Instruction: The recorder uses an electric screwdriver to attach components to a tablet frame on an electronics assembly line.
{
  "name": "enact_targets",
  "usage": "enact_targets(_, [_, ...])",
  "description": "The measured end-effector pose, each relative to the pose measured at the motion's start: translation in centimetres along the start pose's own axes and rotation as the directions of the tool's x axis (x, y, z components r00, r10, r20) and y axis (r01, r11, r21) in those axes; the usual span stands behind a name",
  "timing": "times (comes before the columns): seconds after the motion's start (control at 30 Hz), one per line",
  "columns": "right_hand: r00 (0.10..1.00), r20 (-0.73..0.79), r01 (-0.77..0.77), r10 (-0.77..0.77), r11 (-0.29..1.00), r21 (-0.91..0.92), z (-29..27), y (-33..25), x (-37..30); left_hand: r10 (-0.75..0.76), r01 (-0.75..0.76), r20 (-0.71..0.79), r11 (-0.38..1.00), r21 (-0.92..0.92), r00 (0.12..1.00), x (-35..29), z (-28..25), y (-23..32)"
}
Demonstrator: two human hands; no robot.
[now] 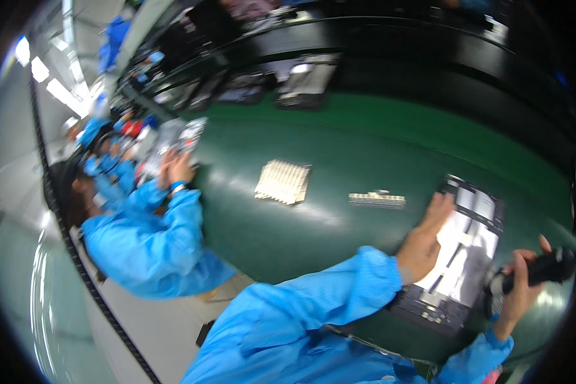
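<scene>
My left hand (424,246) lies along the left edge of a flat, tablet-like device part (451,313), its fingers stretched out toward the far end. That part has a dark frame, bright silvery-white panels and a dark strip down its middle. At the far right, my right hand (521,294) is closed around a black cylindrical tool (544,267). The tool's narrower end points toward the device part; blur hides its exact kind. Left of the part lies a thin strip (377,200) of small pale pieces, apart from my hands.
A pale ribbed stack (283,182) of strips lies on the green work surface (237,157). Further flat device parts (307,80) stand along the dark rack at the back. At left, a co-worker (150,237) in blue handles a clear plastic bag (189,136).
</scene>
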State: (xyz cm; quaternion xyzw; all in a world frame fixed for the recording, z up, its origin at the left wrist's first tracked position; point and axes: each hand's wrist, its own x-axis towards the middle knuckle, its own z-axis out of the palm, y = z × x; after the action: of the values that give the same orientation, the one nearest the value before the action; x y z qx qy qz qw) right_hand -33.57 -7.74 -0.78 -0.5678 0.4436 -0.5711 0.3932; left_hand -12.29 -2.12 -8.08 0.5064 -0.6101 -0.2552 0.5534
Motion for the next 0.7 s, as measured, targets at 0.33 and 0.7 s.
enact_targets(0.33, [0.973,-0.209,0.148,-0.099,0.961,0.234,-3.6,-3.2,2.9,-0.152,0.155,-0.093,0.988,0.021,0.984,0.1,-0.7,1.2])
enact_targets(0.7, [0.959,-0.226,0.221,-0.171,0.950,0.221,-6.0,-0.2,3.9,-0.034,0.035,-0.009,0.992,0.125,0.999,0.7,1.8,1.8])
